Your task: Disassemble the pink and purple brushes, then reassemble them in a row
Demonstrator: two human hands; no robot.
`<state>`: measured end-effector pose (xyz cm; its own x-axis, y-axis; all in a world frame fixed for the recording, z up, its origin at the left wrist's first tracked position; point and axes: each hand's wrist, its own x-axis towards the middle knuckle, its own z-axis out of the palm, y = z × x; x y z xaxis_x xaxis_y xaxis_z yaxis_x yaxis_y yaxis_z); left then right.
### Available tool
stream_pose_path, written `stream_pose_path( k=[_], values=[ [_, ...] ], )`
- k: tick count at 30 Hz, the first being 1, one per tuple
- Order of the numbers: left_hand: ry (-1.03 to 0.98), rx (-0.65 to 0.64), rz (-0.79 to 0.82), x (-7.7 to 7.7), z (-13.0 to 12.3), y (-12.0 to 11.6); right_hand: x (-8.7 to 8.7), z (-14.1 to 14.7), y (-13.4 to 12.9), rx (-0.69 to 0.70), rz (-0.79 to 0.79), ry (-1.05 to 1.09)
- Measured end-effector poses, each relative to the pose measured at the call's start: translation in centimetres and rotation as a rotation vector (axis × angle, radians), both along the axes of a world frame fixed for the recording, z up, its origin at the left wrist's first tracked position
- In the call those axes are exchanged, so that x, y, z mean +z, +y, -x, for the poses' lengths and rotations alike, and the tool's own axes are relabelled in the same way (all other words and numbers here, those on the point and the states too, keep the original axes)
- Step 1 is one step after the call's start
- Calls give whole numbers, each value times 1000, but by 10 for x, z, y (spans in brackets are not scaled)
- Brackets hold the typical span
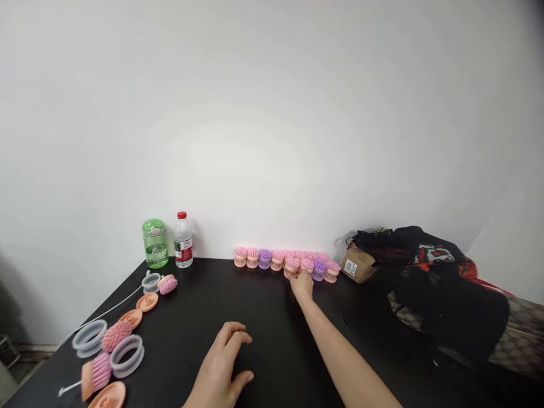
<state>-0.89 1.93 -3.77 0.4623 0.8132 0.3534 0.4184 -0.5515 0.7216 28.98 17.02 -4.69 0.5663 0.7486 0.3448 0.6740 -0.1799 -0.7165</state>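
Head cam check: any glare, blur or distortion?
Head view: light is soft, no hard glare, though the wall is bright and washed out. Top-right corner darkens. Wide-angle distortion slants the table and stretches the ring at lower left. Right hand and left hand show no clear motion blur; distant brushes look slightly soft.

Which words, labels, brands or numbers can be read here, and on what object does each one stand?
Green transparent plastic bottle: white script, perhaps "Bai", blurred.
Clear plastic water bottle with red cap: red-and-white label, too small to read.
Brown cardboard box: white label, too small to read.
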Motion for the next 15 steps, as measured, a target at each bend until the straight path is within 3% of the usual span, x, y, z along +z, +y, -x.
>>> stream_pose_path(
  k=[4, 8, 12, 15],
  values=[
    [19, 11, -25, 12, 1, -6, -6, 14, -11, -7, 26, 82],
    [89, 113, -176, 19, 5, -3, -19, 47, -38, 188, -17, 142],
    [240, 437, -300, 29, 22, 12, -33, 87, -82, 418, -83, 185],
    [294, 644, -268, 39, 49, 23, -40, 104, -115, 536, -107, 199]
  ],
)
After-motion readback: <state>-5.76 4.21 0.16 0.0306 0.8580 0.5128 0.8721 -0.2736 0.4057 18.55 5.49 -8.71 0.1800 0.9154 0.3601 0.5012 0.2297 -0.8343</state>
